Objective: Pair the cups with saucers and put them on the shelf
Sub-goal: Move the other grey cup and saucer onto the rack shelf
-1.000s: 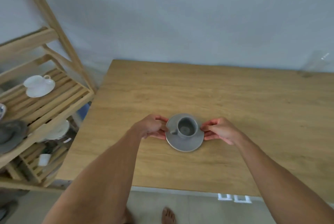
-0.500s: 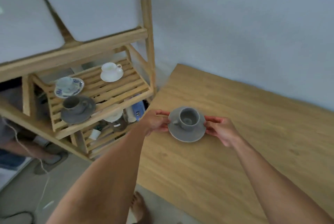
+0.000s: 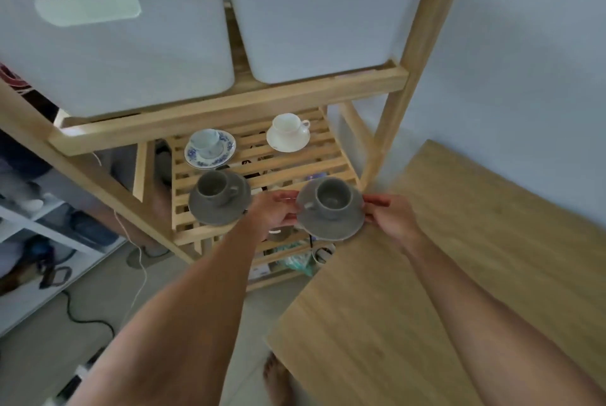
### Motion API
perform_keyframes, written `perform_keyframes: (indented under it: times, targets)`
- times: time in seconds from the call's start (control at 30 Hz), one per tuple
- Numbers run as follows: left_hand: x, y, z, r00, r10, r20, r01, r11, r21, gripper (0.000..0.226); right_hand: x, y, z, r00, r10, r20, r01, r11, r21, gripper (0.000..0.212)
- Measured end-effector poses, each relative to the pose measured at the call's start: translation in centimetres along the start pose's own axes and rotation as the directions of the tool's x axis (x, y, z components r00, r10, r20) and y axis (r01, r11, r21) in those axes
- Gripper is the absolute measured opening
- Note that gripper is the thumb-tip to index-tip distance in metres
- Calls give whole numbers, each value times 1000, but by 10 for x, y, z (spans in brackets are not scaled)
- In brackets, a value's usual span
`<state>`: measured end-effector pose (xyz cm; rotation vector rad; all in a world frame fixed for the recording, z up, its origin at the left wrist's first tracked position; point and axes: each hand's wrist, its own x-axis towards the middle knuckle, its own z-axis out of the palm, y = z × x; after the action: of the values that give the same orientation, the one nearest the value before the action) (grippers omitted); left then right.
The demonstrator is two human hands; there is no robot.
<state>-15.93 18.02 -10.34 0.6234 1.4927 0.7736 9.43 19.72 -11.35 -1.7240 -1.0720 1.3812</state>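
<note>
A grey cup (image 3: pixel 333 197) stands on a grey saucer (image 3: pixel 331 225) that I hold in the air by both rims. My left hand (image 3: pixel 273 214) pinches its left edge and my right hand (image 3: pixel 392 215) its right edge. The pair hangs over the front right corner of the slatted wooden shelf (image 3: pixel 292 169). On that shelf stand another grey cup on a grey saucer (image 3: pixel 218 199), a blue-patterned cup and saucer (image 3: pixel 210 146) and a white cup and saucer (image 3: pixel 288 133).
Two white bins (image 3: pixel 314 12) sit on the shelf level above, close over the slats. The shelf's wooden upright (image 3: pixel 393 117) rises at the right. The wooden table (image 3: pixel 459 274) lies to the right. Cables and clutter lie on the floor at the left.
Both hands lifted the grey cup and saucer off the table and carried them left to the shelf. My view swung left toward the shelf.
</note>
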Motion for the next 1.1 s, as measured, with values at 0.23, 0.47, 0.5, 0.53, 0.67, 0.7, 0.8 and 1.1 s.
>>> perform_keyframes:
  times: [0.23, 0.47, 0.5, 0.53, 0.67, 0.7, 0.8, 1.1]
  targets:
    - [35, 19, -21, 998, -26, -57, 19, 994, -106, 30, 55, -22, 42, 1000, -19, -9, 17, 986, -169, 20]
    - [80, 14, -27, 989, 20, -149, -20, 1000, 0, 29, 87, -35, 70, 1000, -7, -23, 1, 969, -246, 21]
    - [85, 12, -30, 984, 40, -174, -31, 998, 52, 30, 91, -35, 73, 1000, 6, -16, -10, 970, -244, 20]
    - [89, 11, -31, 980, 50, -192, -37, 997, 71, 31, 94, -35, 76, 1000, 9, -6, -10, 969, -246, 19]
    - [98, 10, -37, 977, 38, -211, -29, 999, 42, 30, 100, -36, 85, 1000, -11, 10, 13, 956, -293, 26]
    - [100, 9, -38, 976, 51, -211, -40, 998, 56, 28, 101, -36, 87, 1000, -20, 7, 22, 949, -314, 27]
    - [107, 3, -41, 970, 92, -226, -69, 992, 106, 33, 101, -36, 91, 999, -37, -3, 34, 937, -349, 31]
    - [119, -2, -38, 934, 103, -342, -19, 971, 240, 28, 92, -37, 94, 998, -64, -8, 58, 938, -341, 32]
